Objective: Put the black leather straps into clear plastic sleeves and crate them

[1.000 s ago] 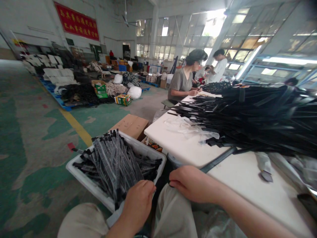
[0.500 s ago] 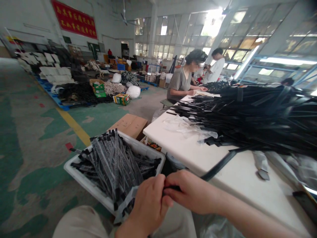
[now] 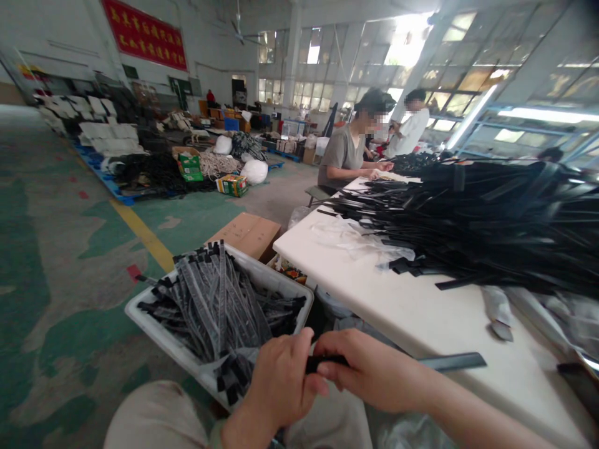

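Observation:
My right hand (image 3: 358,368) is closed round a black strip (image 3: 453,362); its flat tail comes out behind the wrist, over the white table's edge. The dark end of the strip shows between my two hands. My left hand (image 3: 281,377) is closed at that end, thumb and fingers pinched together; what lies inside its palm is hidden. Just beyond my left hand is a white plastic bin (image 3: 159,333), heaped with black strips in clear sleeves (image 3: 219,305).
The white table (image 3: 337,280) bears a large pile of black strips (image 3: 468,231) and crumpled clear plastic (image 3: 355,240). A cardboard box (image 3: 248,234) stands behind the bin. Across the table's far end sits a co-worker (image 3: 344,156); another person (image 3: 407,128) stands farther back.
The black strip's tail has come away from the pile and now lies lower, nearer my right forearm. More of its dark end shows between my hands.

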`<action>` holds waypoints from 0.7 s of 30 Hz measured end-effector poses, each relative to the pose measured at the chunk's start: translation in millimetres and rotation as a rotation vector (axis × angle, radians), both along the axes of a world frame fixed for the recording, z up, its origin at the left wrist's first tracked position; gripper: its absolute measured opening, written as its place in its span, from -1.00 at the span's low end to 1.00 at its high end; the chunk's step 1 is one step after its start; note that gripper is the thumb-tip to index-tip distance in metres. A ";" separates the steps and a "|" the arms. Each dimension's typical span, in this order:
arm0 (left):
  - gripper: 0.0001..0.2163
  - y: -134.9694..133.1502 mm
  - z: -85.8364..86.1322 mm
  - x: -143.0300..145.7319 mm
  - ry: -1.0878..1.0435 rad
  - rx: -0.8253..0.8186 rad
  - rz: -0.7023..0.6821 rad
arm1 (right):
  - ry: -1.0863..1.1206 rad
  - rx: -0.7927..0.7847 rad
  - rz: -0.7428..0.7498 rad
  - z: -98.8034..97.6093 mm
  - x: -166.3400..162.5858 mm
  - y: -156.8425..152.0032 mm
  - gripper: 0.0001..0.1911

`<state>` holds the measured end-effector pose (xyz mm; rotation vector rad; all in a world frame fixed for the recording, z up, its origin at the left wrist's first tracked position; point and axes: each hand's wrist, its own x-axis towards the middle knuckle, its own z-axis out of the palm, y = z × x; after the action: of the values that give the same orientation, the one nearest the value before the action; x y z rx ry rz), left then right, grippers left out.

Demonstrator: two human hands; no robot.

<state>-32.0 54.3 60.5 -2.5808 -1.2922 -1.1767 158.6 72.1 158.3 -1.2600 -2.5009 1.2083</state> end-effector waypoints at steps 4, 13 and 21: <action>-0.42 16.9 -4.6 -46.5 0.059 -0.124 0.089 | -0.152 -0.144 -0.081 7.2 32.4 3.8 -0.74; -0.27 26.9 29.6 -11.8 -0.044 -0.364 -0.239 | 0.038 -0.084 -0.098 1.1 -12.9 14.4 -0.75; -0.25 48.6 38.7 -41.2 0.000 -0.399 -0.146 | 0.125 -0.439 -0.163 4.8 -10.9 25.7 -0.76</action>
<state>-73.2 102.9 99.3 -2.9959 -1.4950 -1.0244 147.8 97.8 163.1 -1.3874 -2.0654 1.7919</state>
